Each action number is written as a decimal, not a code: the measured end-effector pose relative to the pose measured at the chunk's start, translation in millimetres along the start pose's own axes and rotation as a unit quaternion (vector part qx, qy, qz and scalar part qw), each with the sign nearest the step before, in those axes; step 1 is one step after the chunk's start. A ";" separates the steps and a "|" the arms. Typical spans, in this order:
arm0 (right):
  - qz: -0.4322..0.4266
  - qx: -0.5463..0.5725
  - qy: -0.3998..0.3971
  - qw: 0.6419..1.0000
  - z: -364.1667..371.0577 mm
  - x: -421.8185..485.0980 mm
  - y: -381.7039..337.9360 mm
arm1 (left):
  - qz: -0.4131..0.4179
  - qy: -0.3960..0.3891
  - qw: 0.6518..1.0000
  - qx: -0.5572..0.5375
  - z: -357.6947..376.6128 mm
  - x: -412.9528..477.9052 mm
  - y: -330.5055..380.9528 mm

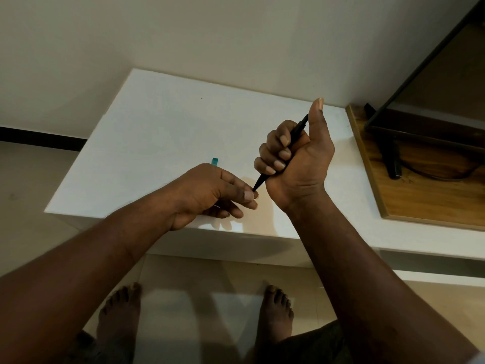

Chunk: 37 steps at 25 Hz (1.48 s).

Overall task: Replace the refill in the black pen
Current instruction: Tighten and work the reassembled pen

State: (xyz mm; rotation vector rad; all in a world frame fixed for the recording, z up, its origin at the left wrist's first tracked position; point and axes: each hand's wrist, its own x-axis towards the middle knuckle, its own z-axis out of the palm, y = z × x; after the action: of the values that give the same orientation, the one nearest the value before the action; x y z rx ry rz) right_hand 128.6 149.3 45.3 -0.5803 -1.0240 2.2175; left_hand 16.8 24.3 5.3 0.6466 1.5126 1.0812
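- I found the pen (298,130) in the air above the white desk (162,122), not touching it, slanting from upper right down to lower left with the tip end lowest
- The right hand (296,158) had it in a full fist: four fingers curled round the middle of the barrel, the thumb standing straight up beside the top end
- The left hand (207,193) pinched the tip end between thumb and forefinger (248,195); its other fingers hung loosely curled beneath, holding nothing I could make out
- I took this for the start of opening the pen at the nose; whether the nose had loosened at all I could not tell
- I judged the pen light, stiff and smooth, so apt to spin in a weak grip; the fist on the mid-barrel looked right for resisting a twist
- The pinch belonged on the tapered cone, not the bare point, which offers too little to hold
- I expected the refill inside to be thin and easy to bend, best drawn straight out along the barrel
- A small teal thing (215,161) lay on the desk just behind the left hand, mostly hidden; I could not tell what it was
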 end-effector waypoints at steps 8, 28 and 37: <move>0.020 0.041 0.017 0.999 -2.8 1.0 -1.3 | -0.016 0.000 0.999 -0.044 -0.9 0.1 -3.4; 0.058 -0.026 0.090 0.994 -5.4 5.0 0.9 | 0.027 0.024 0.999 0.038 4.4 -4.3 4.0; 0.106 -0.302 0.054 0.946 -5.7 4.2 9.2 | 0.108 0.120 0.980 0.114 2.7 -1.6 5.6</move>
State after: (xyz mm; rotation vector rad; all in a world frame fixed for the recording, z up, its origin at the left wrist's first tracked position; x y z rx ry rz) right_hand 125.9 150.5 34.0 -1.1085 -1.6587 1.9974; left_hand 18.9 26.1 11.0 0.8809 1.8247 1.1915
